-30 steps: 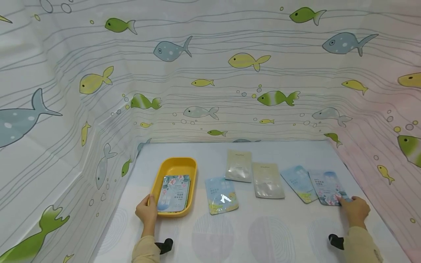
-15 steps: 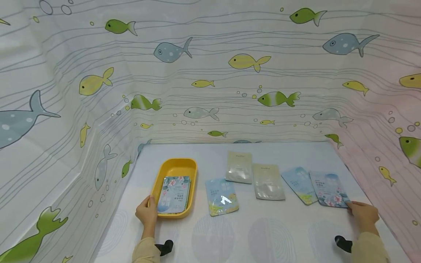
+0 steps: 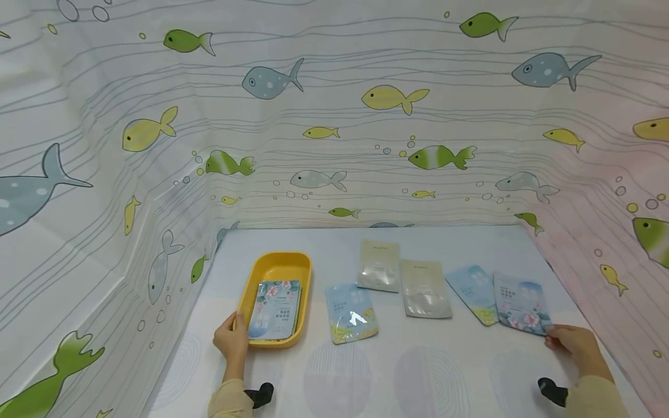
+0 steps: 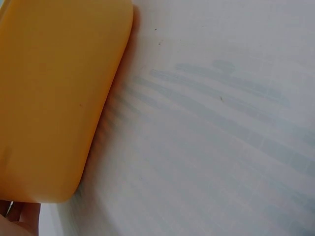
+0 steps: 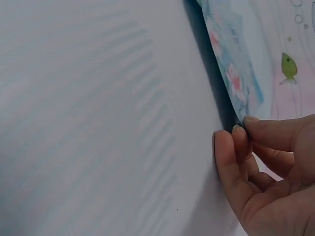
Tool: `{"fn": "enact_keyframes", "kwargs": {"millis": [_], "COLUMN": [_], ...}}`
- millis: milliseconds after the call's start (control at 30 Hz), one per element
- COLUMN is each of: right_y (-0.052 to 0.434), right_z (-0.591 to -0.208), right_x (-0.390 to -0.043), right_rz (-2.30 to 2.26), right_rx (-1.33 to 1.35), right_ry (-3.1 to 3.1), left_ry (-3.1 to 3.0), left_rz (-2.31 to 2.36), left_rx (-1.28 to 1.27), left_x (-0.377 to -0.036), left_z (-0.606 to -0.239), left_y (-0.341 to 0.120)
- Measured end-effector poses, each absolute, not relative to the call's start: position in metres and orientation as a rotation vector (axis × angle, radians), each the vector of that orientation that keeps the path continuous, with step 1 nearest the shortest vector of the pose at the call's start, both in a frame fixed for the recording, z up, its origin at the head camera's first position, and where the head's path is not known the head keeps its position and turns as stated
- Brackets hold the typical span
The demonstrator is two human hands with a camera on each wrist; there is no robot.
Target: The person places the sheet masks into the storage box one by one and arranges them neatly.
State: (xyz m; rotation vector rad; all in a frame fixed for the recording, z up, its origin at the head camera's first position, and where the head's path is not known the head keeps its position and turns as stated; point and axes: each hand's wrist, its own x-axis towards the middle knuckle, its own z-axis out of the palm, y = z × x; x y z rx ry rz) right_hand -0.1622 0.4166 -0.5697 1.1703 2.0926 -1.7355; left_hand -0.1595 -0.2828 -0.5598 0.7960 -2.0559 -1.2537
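Observation:
My left hand grips the near left rim of a yellow plastic tray. Inside the tray lies a small stack of floral sheet mask packets. In the left wrist view the tray's outer wall fills the left side, with fingertips at its end. Over on the right, my right hand pinches the near right corner of a blue floral sheet mask packet between thumb and fingers. In the right wrist view that packet's edge stands tilted up, with a dark shadow under it.
A light blue packet lies directly left of the pinched one. Two beige-silver packets and another light blue packet lie mid-table. A fish-print cloth walls the white table at back and sides.
My right hand has moved to the right and taken a corner pinch on the floral packet, which has turned slightly. The left hand stays on the tray.

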Motion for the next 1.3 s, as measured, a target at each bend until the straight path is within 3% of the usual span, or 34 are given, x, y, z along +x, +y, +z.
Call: {"fn": "enact_keyframes", "kwargs": {"millis": [867, 1100, 1300], "right_y": [0.4, 0.381, 0.376], "right_z": [-0.567, -0.553, -0.58], "right_x": [-0.137, -0.141, -0.159], "right_rz": [-2.333, -2.511, -2.708], "right_rx": [1.34, 1.204, 0.9], "right_ry": [1.566, 1.546, 1.528], "left_ry": [-2.064, -2.057, -2.054], "left_rz": [-1.251, -1.254, -1.266], "left_rx": [0.777, 0.784, 0.788], "left_x": [-0.158, -0.159, -0.16], "left_z": [-0.561, -0.559, -0.56], "left_y": [-0.286, -0.285, -0.284]}}
